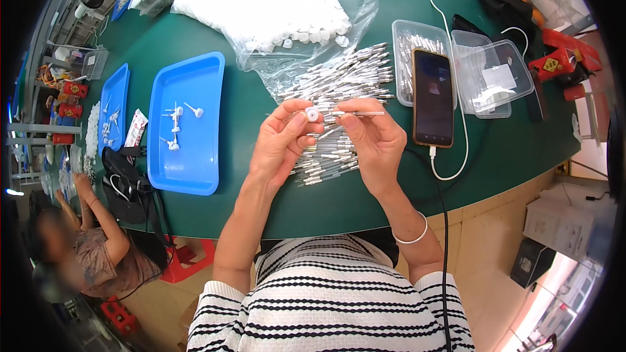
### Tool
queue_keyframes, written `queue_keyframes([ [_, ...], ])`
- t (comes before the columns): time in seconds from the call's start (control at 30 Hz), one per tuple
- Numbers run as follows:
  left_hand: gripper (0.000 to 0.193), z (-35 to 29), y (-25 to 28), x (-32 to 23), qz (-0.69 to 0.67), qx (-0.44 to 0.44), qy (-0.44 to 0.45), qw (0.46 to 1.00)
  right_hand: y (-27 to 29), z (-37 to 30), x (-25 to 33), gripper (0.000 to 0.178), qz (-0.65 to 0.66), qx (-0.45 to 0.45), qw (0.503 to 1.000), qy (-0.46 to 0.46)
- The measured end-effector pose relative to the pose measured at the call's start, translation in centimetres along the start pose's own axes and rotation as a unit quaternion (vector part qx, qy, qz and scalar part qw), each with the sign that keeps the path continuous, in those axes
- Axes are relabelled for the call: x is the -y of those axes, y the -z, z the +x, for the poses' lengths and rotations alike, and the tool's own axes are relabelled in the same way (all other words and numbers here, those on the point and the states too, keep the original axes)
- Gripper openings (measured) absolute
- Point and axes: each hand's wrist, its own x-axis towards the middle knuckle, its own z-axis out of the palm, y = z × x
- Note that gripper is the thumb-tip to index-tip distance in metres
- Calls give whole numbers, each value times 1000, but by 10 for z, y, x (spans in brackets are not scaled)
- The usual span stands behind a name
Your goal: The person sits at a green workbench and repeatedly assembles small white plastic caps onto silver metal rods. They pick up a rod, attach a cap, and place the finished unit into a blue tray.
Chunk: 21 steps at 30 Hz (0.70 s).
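Note:
My left hand point(279, 140) pinches a small white plastic cap point(312, 114) with a round centre, its face turned up. Level with it, my right hand point(377, 146) grips a thin metal rod point(366, 113) between thumb and fingers. The rod's left end points at the cap; whether the two touch, I cannot tell. Under and beyond both hands lies a heap of similar silver-and-white rods point(349, 75). Farther off, a clear plastic bag point(355, 3) spills many white caps point(261, 3). To the left, a blue tray point(186, 179) holds several white caps with rods attached point(175, 113).
A phone point(433, 98) with a white cable leans on a clear box point(404, 29) of rods. Another clear container point(489, 78) stands beside it. At left are a second blue tray point(116, 91), a black bag point(127, 186) and another person point(107, 241). A black cable runs past my right arm.

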Motion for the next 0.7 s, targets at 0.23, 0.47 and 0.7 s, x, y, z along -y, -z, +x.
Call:
queue_keyframes([
  [0.23, 25, -1, 0, 4, 9, 10, 13, 1000, 0, -1, 0, 12, -53, 13, 998, 16],
  [0.47, 25, -2, -2, 5, 14, 7, 16, 1000, -2, 0, 4, 12, -104, 10, 994, 19],
  [0.7, 25, -1, -1, 6, 10, 16, 17, 1000, -3, 0, 1, 10, -106, 4, 994, 36],
])
